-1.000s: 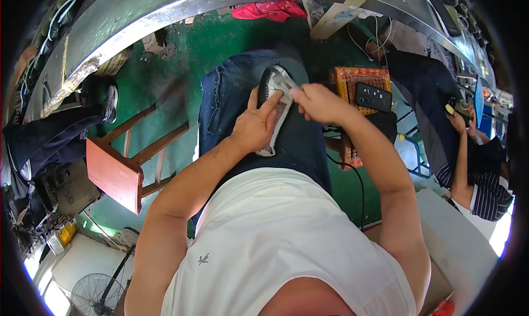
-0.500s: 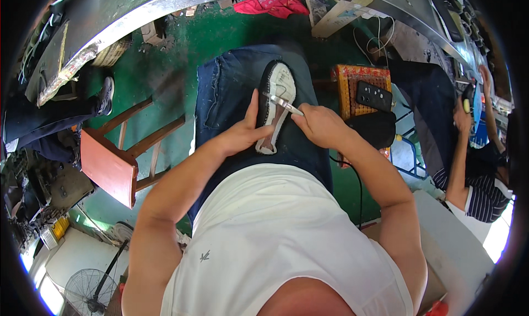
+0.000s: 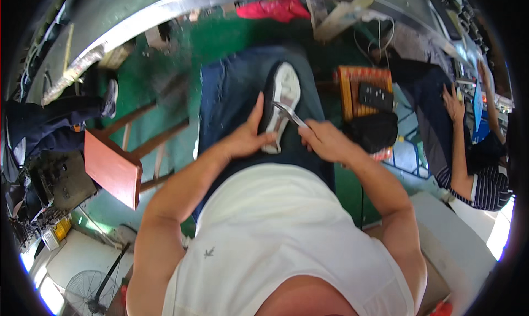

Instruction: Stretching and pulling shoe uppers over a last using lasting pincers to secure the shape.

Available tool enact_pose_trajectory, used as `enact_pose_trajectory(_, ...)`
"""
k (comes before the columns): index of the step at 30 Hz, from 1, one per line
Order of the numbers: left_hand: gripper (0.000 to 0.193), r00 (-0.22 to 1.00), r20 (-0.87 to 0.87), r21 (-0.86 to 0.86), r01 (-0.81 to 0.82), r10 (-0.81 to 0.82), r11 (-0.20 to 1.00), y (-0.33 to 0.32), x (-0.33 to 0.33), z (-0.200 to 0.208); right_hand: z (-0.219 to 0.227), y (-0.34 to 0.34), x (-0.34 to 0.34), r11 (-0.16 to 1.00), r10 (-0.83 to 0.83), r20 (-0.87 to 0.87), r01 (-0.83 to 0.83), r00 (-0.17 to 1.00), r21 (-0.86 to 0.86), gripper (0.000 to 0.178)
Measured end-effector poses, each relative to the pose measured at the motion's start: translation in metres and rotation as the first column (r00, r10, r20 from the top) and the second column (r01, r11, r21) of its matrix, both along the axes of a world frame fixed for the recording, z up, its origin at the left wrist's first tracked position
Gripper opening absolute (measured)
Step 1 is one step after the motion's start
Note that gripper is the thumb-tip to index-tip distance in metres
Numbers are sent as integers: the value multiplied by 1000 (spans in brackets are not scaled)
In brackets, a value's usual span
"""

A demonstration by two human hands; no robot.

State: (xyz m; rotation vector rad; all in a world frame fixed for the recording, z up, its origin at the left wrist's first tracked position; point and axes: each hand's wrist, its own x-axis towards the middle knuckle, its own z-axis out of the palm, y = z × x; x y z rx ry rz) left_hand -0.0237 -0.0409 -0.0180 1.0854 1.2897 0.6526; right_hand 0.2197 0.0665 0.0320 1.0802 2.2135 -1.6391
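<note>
A dark-edged shoe [image 3: 287, 84] lies on my lap with its whitish underside up and its toe pointing away from me. My left hand [image 3: 248, 137] steadies its near-left side, thumb on the underside near the heel and fingers along the dark edge. In my right hand [image 3: 327, 142] is a pair of silver pliers [image 3: 292, 115], gripped by the handles. Their curved jaws reach across the middle of the shoe to its left edge; whether they pinch material I cannot tell. Denim cloth [image 3: 223, 101] covers my lap beneath the shoe.
At the left a wooden stool [image 3: 113, 168] lies tipped over on the green floor. To my right a woven-top seat [image 3: 348, 95] carries a black phone [image 3: 376, 97] and a black pouch [image 3: 373, 131]. A metal-edged bench [image 3: 165, 8] curves across the far side; a co-worker's arm [image 3: 458, 145] shows at right.
My right hand has shifted slightly right and nearer to me, and the pliers have turned, their curved jaws now showing. The shoe has moved slightly right. The co-worker's hand has moved left.
</note>
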Motion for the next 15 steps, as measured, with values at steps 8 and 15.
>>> enact_pose_trajectory(8, 97, 515, 689, -461, -231, 510, 857, -7, -14, 16, -66, -24, 48, 707, -591, -140, 427, 794, -563, 46)
enact_pose_trajectory(15, 91, 433, 851, -61, -483, 298, 874, 53, -87, 153, -32, 7, 27, 815, -409, -98, 315, 907, -486, 39)
